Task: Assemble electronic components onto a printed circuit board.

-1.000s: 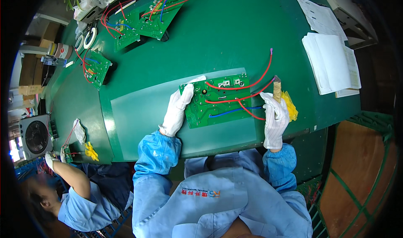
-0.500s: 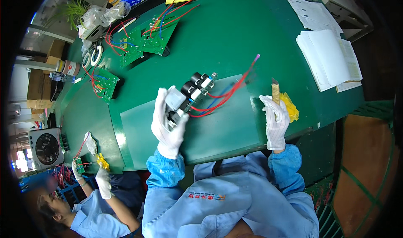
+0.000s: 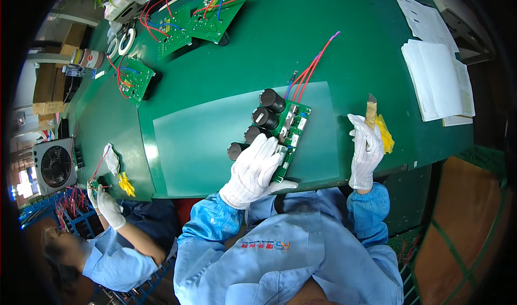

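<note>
Work surface: a green table (image 3: 350, 19), with a pale translucent mat (image 3: 196, 154) laid along the edge nearest you. Directions are taken from the circuit board (image 3: 288, 130) in your left hand (image 3: 250, 173). Two wired boards (image 3: 218, 27) lie toward eleven o'clock, a third board (image 3: 135, 83) toward ten, with white tape rings (image 3: 127, 42) beyond it. Papers (image 3: 428, 81) are stacked at two o'clock. At nine o'clock, well apart, stands a fan (image 3: 55, 166); at eight sits a co-worker (image 3: 124, 256) in pale blue; at four is a brown panel (image 3: 468, 229).

The circuit board is above the right half of the mat, black cylinders facing ten o'clock, its red wires (image 3: 312, 71) running out toward one. Whether it touches the mat cannot be told.

Your left hand, white-gloved, comes in from seven o'clock with its back uppermost. Its grip is closed on the board's near end — fingers laid over the components, thumb stretched toward four. Your right hand (image 3: 367, 154), at three o'clock, is raised from a bent forearm; it grips a tan tool (image 3: 371, 112) narrowly, tip toward twelve — a crumpled yellow item (image 3: 386, 135) just beside.
</note>
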### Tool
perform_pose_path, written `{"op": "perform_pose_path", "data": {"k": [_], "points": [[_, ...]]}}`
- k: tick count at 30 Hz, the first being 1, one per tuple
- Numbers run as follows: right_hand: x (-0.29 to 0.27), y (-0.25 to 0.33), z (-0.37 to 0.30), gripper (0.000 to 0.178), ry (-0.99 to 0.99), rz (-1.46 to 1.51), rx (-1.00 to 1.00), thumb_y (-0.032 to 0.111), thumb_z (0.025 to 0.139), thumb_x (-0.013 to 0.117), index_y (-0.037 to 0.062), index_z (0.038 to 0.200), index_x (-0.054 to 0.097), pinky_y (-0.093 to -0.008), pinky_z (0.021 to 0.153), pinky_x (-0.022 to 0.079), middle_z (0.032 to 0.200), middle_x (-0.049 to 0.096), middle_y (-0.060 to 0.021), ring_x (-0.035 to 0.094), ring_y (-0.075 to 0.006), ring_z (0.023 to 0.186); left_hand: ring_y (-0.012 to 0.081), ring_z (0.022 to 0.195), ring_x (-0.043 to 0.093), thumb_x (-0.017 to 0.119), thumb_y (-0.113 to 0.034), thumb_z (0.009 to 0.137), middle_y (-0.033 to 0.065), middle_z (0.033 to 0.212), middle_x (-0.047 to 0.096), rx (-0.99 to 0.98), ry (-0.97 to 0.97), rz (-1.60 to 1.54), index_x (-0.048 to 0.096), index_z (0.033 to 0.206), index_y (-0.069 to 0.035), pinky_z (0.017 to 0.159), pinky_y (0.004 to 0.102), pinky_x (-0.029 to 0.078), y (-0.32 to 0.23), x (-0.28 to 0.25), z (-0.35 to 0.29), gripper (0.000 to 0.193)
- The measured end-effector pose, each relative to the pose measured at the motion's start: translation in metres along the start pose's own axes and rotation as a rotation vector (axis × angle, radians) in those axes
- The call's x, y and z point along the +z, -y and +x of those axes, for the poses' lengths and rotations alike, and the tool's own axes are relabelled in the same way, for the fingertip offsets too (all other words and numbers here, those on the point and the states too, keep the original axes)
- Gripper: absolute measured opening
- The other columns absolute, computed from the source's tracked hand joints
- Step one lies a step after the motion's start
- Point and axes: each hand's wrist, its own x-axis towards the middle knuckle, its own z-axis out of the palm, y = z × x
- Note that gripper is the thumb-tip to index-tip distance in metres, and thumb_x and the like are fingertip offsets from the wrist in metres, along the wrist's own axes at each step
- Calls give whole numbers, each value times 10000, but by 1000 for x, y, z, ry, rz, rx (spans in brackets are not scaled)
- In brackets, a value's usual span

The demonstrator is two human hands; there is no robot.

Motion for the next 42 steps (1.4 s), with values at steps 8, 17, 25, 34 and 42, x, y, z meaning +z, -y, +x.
{"op": "perform_pose_path", "data": {"k": [8,17,25,34,42], "points": [[5,16,2,232,13,21,78,33,1005,538,-2,1126,733,-291,716,518,1118,720,-104,629,-171,804,423,1165,594,826,-140,658,207,1267,612,-217,-47,31,639,1144,-15,944,489,499,-49,12,-3,535],[6,9,-1,309,43,-71,64,155,1060,483,26,1177,738,-261,706,491,1112,730,-52,591,-109,801,321,1001,661,697,-163,712,143,1124,661,62,-169,-89,707,1044,-76,652,391,512,-65,20,-5,344],[6,10,0,269,31,-22,64,87,1019,521,35,1164,741,-276,678,503,1071,701,-83,587,-144,756,415,1295,518,775,-150,614,176,1362,572,-259,-72,264,633,1296,-106,999,531,421,-31,8,9,698],[3,-1,-1,299,40,49,22,147,1055,500,44,1217,730,-250,692,481,1135,692,-49,553,-110,781,297,1344,529,652,-61,861,181,1400,587,-937,-692,-1078,460,1466,73,1136,372,398,23,-67,-13,649],[0,0,-1,271,70,41,9,54,1009,521,17,1174,732,-285,705,519,1138,700,-96,609,-163,825,298,1133,653,521,-146,978,198,1252,668,-1069,-1324,-1137,626,1262,89,1047,428,496,83,-97,-152,383]]}}
